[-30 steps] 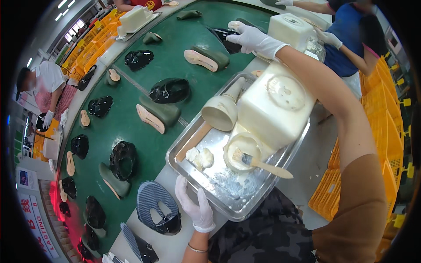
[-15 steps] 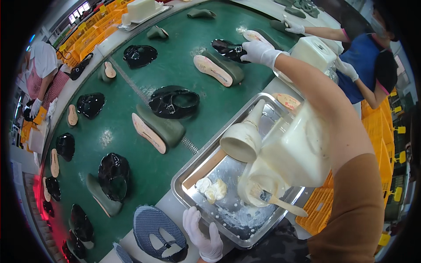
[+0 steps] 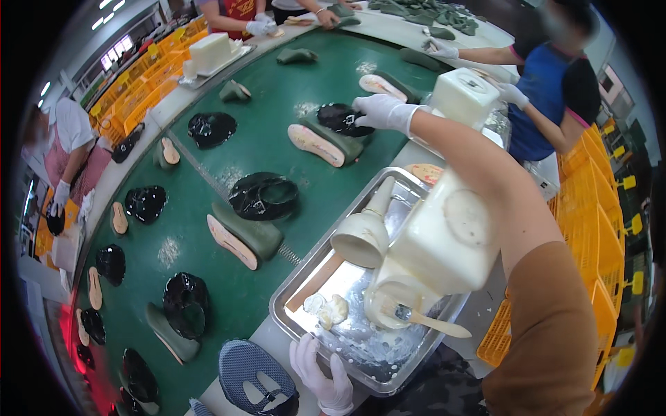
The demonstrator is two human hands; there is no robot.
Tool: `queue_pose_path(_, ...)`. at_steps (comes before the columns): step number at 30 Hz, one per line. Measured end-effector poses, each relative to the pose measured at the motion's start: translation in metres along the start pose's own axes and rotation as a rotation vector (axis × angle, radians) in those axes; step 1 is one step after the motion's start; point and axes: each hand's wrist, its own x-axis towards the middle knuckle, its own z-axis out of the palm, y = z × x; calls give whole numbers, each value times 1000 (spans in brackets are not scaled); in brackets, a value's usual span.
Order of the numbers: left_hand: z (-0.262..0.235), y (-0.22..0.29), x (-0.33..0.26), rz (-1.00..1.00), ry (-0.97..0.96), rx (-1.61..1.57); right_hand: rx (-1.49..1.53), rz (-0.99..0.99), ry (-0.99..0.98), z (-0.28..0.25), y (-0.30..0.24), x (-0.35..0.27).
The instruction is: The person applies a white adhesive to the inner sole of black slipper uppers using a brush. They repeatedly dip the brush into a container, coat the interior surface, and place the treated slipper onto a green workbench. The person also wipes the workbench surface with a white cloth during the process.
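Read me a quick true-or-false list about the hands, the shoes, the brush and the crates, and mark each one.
1. The right hand touches a black shoe. True.
2. The left hand grips the brush. False: the left hand is empty, next to the metal tray, and the brush rests in a round white cup.
3. Other black shoes lie on the green table. True.
4. The crates on the right are blue. False: the crates are orange.
5. Both hands wear white gloves. True.
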Motion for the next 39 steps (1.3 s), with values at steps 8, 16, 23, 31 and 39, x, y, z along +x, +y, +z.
queue_pose_path(8,0,-12,-6,62,53,15,26,-488,-45,-53,-120,-109)
queue_pose_path(16,5,-16,-13,153,71,37,48,-320,-202,-32,-129,-133)
queue_pose_path(23,-5,4,-29,414,130,164,103,-234,-149,-24,-128,-130)
queue_pose_path(31,-21,0,-70,427,50,215,99,-192,-178,-25,-123,-130)
queue_pose_path(39,-15,-14,-66,159,58,164,70,-219,-217,-21,-122,-127)
